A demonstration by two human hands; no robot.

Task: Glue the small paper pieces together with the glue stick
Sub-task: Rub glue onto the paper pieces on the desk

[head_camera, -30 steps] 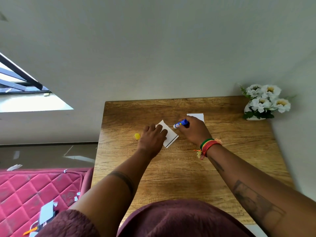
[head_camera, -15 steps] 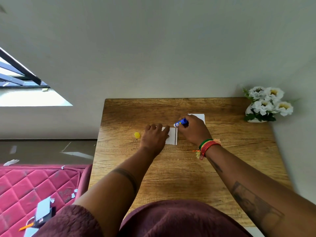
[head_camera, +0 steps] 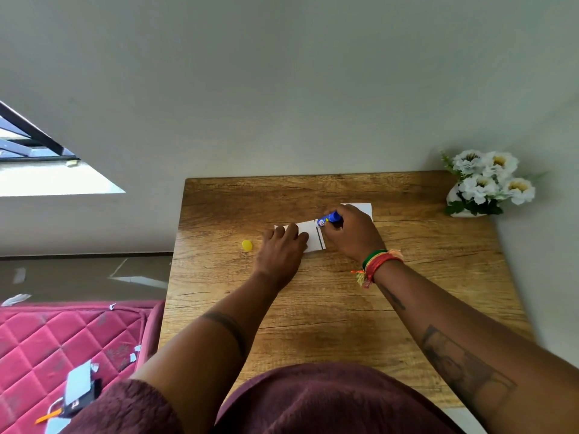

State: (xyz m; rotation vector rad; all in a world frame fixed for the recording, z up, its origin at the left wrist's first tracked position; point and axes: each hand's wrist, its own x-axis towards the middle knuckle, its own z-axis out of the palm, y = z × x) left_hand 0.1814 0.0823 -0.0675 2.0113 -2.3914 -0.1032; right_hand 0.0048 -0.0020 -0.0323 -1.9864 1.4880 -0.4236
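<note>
Head view shows the right hand (head_camera: 351, 231) with its fingers curled round the blue glue stick (head_camera: 329, 218), whose tip points left and down onto the far right corner of a white paper piece (head_camera: 313, 238) lying flat on the wooden table (head_camera: 329, 308). A dark line runs across that piece just beside its right edge. The left hand (head_camera: 282, 249) lies on the left part of the same piece, fingers fairly straight and pressing it down, gripping nothing. A second white paper piece (head_camera: 365, 209) lies just beyond the right hand, partly hidden by it; I cannot tell whether it touches the first. The yellow cap (head_camera: 247, 245) of the stick sits on the table near the left hand, apart from the paper. A woven bracelet (head_camera: 374, 264) circles the right wrist, and a pot of white flowers (head_camera: 482, 186) stands at the far right corner of the table.

My reading is that the step in hand is spreading glue along the marked strip. The next move calls for a steady stroke down that strip while the left hand keeps the sheet from sliding, then laying the second piece over the glued edge.
</note>
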